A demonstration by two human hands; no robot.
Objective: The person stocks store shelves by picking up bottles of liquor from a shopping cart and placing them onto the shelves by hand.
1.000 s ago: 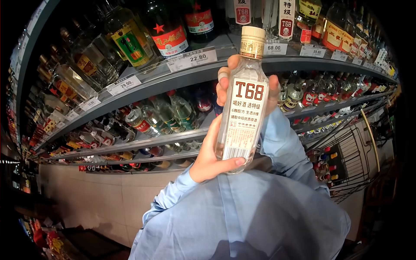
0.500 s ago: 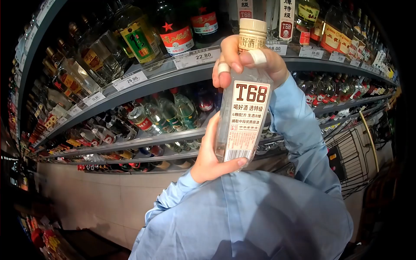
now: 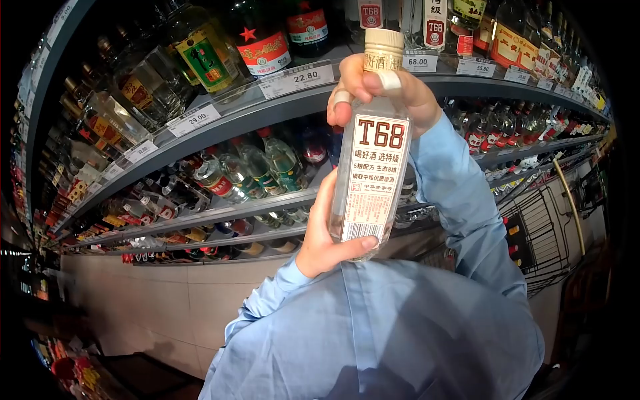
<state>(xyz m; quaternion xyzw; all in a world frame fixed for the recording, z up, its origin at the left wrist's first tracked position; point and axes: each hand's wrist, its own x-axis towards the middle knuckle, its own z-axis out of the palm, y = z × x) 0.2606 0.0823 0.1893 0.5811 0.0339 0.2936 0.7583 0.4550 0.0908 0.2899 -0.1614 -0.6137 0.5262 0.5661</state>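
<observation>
A clear glass liquor bottle [image 3: 373, 180] with a white T68 label and a cream cap is held up in front of my chest, tilted slightly to the right at its top. My left hand [image 3: 327, 243] grips it near the base, the thumb lying across the lower label by the barcode. Around the neck, just below the cap, the fingers of my right hand [image 3: 387, 90] are wrapped; pale bands circle two of them. Both sleeves are light blue. The back of the bottle is hidden.
Curved shelves [image 3: 233, 123] packed with bottles run across in front of me, with price tags [image 3: 297, 81] along the upper edge. A wire shopping cart [image 3: 547, 233] stands at the right. Tiled floor [image 3: 160, 300] shows at lower left.
The bottle and both hands have shifted slightly left in view, and the bottle's label sits a little higher. My grip on it is the same. The shelves have moved slightly in view.
</observation>
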